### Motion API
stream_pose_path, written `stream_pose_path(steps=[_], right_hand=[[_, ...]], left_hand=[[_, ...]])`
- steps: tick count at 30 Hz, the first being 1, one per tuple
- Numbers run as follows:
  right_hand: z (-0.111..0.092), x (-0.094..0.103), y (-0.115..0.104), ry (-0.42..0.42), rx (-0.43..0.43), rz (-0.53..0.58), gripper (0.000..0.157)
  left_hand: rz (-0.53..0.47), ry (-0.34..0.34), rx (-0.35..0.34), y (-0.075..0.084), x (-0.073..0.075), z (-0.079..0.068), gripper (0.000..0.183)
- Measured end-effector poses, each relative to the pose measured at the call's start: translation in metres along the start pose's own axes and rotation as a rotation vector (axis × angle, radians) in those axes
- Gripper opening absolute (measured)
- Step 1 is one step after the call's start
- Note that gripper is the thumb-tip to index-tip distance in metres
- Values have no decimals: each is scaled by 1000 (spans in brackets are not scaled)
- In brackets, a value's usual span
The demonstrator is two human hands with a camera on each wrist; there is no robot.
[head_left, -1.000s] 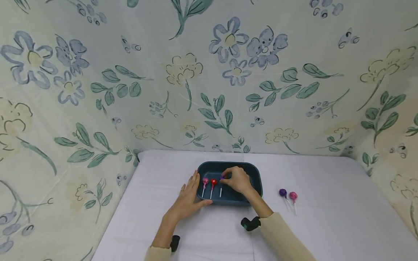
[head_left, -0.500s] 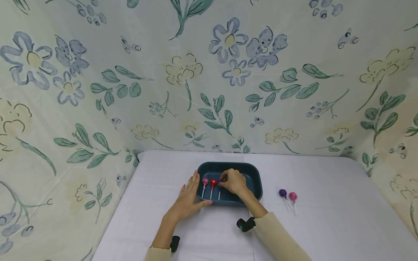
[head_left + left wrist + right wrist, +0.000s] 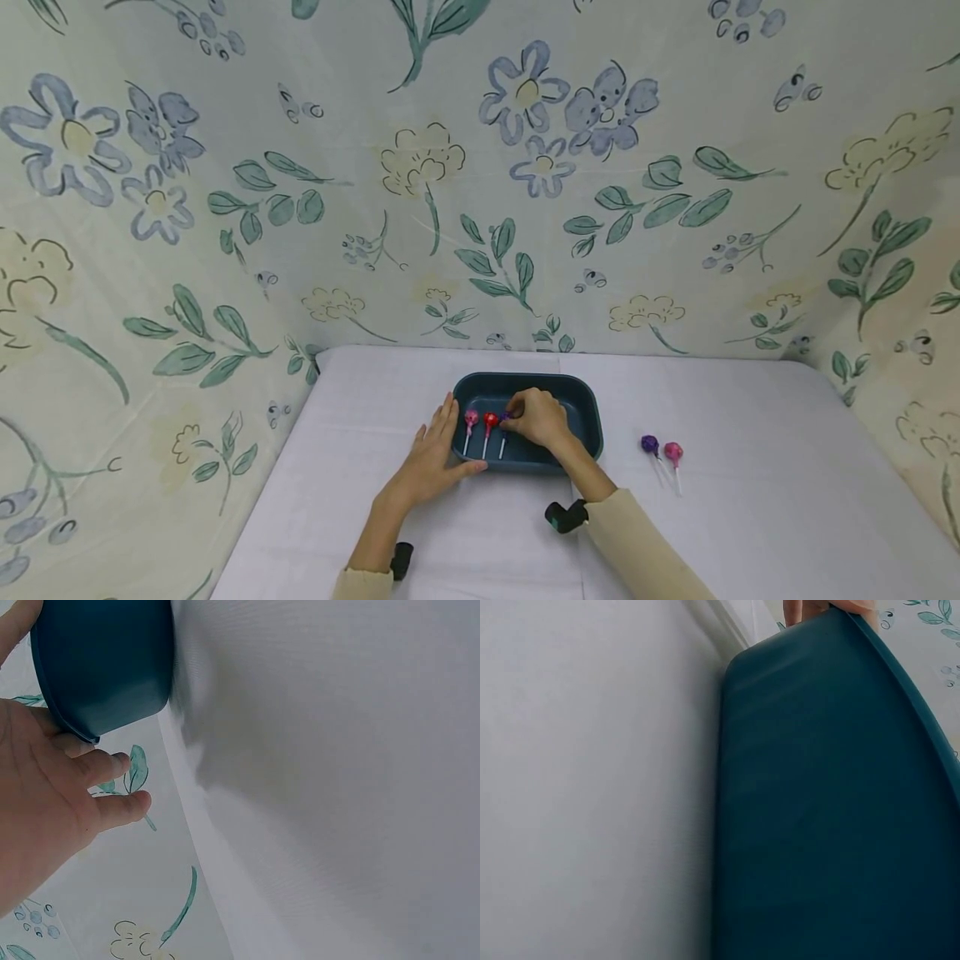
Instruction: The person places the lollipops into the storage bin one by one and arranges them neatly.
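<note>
A dark blue tray (image 3: 587, 417) stands on the white-covered table in the head view. My left hand (image 3: 427, 458) lies along its left side with straight fingers, the thumb at the front rim. Inside, a pink lollipop (image 3: 471, 417) and a red lollipop (image 3: 491, 420) lie side by side, sticks toward me. To the right of the red one, my right hand (image 3: 542, 419) pinches a purple lollipop (image 3: 505, 417) by its head, which the fingers partly cover. In the left wrist view, fingers of the left hand (image 3: 45, 780) spread past the tray's rim.
On the table right of the tray lie another purple lollipop (image 3: 650, 444) and another pink lollipop (image 3: 673, 452), close together. A floral cloth (image 3: 480, 208) hangs behind the table. The tray's outer wall (image 3: 817, 802) fills much of the right wrist view.
My right hand has shifted slightly left inside the tray, bringing the purple lollipop closer to the red one. The left hand has stayed where it was.
</note>
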State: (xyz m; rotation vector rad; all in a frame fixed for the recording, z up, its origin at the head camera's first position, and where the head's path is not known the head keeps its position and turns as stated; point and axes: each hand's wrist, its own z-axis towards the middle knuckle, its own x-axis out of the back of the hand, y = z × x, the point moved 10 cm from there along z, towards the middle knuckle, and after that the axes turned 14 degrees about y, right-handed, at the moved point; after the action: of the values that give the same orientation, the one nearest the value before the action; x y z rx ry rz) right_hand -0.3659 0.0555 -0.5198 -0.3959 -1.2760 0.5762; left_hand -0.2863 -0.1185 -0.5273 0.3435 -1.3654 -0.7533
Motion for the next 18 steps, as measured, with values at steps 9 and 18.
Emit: stream_pose_path(steps=[9,18], right_hand=[[0,11,1,8,5,22,28],[1,71,16,120,35,162,33]], left_hand=[[6,-8,3,2,0,1,112],[1,9,12,4,1,1,113]])
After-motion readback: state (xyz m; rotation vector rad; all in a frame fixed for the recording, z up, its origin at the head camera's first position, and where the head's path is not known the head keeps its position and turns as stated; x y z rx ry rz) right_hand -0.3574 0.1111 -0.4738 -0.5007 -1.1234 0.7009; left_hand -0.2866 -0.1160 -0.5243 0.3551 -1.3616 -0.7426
